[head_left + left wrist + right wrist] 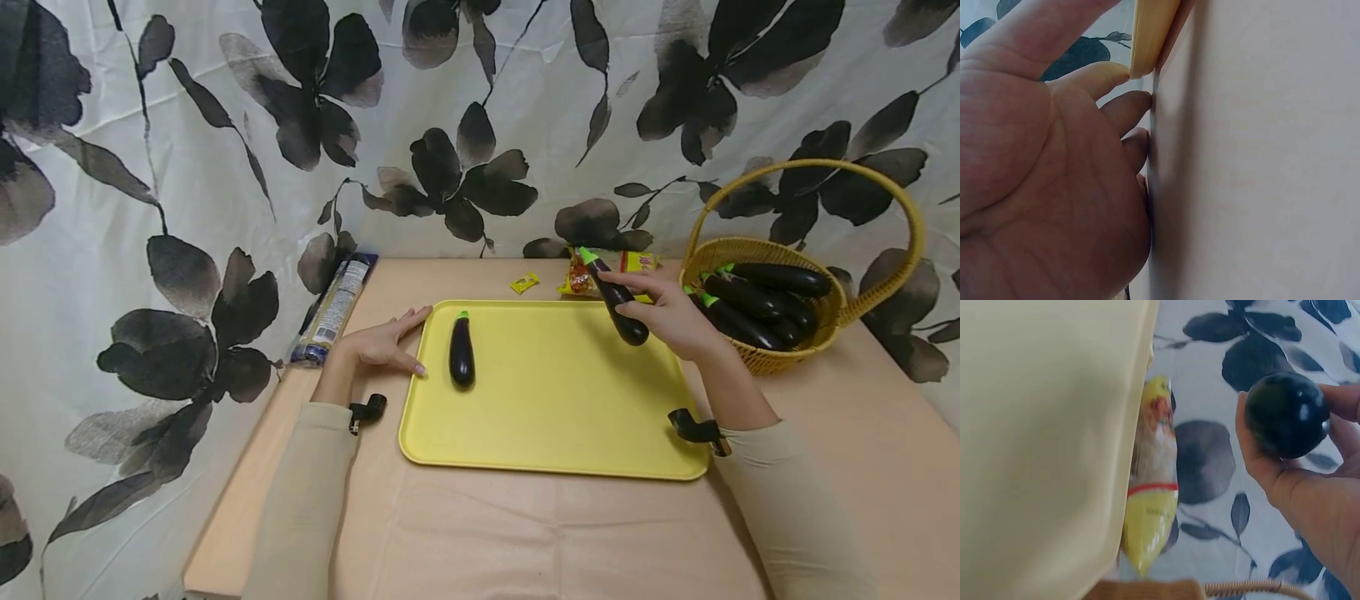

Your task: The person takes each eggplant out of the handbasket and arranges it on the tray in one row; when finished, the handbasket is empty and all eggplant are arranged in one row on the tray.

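In the head view, my right hand (671, 312) grips an eggplant (617, 302) above the right back part of the yellow tray (555, 417). Its green stem end points away to the upper left. From the right wrist camera, the round dark end of that eggplant (1288, 415) shows between the thumb and fingers. A second eggplant (462, 354) lies lengthwise on the tray's left side. My left hand (382, 343) rests at the tray's left rim, fingers extended and spread. The left wrist view has the palm (1066, 169) beside the tabletop, with fingertips near the tray edge (1152, 37).
A wicker basket (780, 358) with a tall handle holds several eggplants (757, 300) at the right. Behind the tray lie a colourful snack bag (581, 279) and a small yellow packet (524, 283). A long clear-and-blue package (336, 308) lies at the left back edge, before a floral cloth (450, 83).
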A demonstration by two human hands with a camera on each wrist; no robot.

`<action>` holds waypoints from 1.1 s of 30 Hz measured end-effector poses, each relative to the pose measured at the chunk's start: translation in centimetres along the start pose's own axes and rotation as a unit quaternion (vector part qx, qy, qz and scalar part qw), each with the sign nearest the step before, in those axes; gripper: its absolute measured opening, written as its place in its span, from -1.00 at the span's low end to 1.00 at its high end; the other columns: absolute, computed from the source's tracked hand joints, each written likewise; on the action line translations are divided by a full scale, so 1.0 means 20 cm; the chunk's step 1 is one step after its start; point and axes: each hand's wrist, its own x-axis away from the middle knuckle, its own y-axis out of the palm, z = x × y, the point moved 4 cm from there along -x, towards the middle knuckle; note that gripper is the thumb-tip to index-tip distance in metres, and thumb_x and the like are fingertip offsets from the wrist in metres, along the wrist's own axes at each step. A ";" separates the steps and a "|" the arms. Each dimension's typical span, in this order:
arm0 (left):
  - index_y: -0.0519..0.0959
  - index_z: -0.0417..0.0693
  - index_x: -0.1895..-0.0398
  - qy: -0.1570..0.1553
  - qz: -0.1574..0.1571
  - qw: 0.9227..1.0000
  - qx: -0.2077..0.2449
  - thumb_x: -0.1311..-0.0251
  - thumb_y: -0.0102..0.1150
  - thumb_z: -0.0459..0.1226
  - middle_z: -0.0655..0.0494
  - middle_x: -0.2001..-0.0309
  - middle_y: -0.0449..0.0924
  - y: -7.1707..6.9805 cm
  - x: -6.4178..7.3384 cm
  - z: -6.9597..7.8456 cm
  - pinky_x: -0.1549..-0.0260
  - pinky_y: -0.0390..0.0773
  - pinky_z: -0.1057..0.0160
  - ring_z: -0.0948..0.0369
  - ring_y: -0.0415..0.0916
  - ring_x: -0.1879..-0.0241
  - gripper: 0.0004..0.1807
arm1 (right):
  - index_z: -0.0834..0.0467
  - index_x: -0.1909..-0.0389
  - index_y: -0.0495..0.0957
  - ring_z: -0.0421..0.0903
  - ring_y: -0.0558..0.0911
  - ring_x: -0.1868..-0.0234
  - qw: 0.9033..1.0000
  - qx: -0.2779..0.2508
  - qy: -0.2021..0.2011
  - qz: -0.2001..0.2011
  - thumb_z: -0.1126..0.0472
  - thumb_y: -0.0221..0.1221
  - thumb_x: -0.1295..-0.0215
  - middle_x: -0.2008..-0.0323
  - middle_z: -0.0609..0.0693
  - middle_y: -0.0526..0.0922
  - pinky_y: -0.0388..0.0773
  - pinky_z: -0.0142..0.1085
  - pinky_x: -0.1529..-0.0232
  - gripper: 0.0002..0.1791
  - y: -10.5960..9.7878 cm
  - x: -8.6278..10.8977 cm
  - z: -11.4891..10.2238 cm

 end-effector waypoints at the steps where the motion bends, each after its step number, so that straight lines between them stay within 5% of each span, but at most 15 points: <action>1: -0.18 0.39 -0.72 0.000 0.000 1.000 0.001 0.14 0.66 0.16 0.00 -0.72 -0.47 0.00 0.00 0.00 -0.56 -0.41 -0.37 -0.19 -0.58 -0.67 0.45 | 0.01 -0.54 0.38 0.21 0.23 -0.52 1.000 -0.010 -0.001 -0.003 0.31 0.10 -0.56 -0.57 0.18 0.20 0.59 -0.37 -0.09 -0.42 0.02 -0.01 -0.01; 6: -0.19 0.38 -0.72 0.003 0.001 1.000 0.000 0.12 0.66 0.15 -0.01 -0.72 -0.48 -0.01 0.01 -0.01 -0.56 -0.42 -0.36 -0.19 -0.59 -0.66 0.44 | 0.01 -0.54 0.38 0.12 0.37 -0.29 0.999 -0.029 -0.003 -0.013 0.31 0.17 -0.53 -0.48 0.15 0.29 0.58 -0.44 0.00 -0.40 0.12 -0.08 -0.04; 12: -0.18 0.38 -0.72 0.005 0.002 1.000 -0.001 0.12 0.66 0.15 0.00 -0.72 -0.47 -0.01 0.00 -0.01 -0.57 -0.42 -0.34 -0.18 -0.58 -0.67 0.44 | -0.01 -0.59 0.30 0.20 0.37 -0.37 0.998 -0.027 0.001 -0.062 0.25 0.23 -0.50 -0.42 0.25 0.31 0.58 -0.21 -0.13 -0.32 0.23 -0.16 -0.04; 23: -0.19 0.37 -0.72 0.005 0.001 1.000 0.006 0.15 0.67 0.13 0.00 -0.72 -0.46 0.01 0.00 -0.01 -0.57 -0.42 -0.33 -0.16 -0.58 -0.67 0.46 | -0.04 -0.57 0.33 0.14 0.40 -0.30 0.992 -0.065 0.054 -0.099 0.27 0.06 -0.60 -0.64 0.17 0.08 0.56 -0.28 -0.04 -0.42 0.42 -0.26 0.02; 30: -0.20 0.35 -0.73 0.013 0.000 1.000 0.008 0.11 0.66 0.11 0.00 -0.72 -0.46 0.01 -0.01 -0.01 -0.57 -0.44 -0.33 -0.19 -0.60 -0.66 0.44 | -0.02 -0.55 0.36 0.14 0.36 -0.42 0.992 -0.037 0.039 -0.113 0.23 0.16 -0.55 -0.62 0.10 0.16 0.50 -0.09 -0.26 -0.41 0.50 -0.32 0.03; 33: -0.19 0.37 -0.72 0.011 0.001 1.000 0.010 0.11 0.66 0.12 0.01 -0.72 -0.46 0.00 -0.01 -0.02 -0.57 -0.44 -0.33 -0.18 -0.60 -0.66 0.44 | -0.01 -0.56 0.34 0.07 0.37 -0.28 0.992 -0.006 0.026 -0.122 0.18 0.19 -0.54 -0.59 0.08 0.22 0.45 -0.13 -0.17 -0.38 0.55 -0.34 0.03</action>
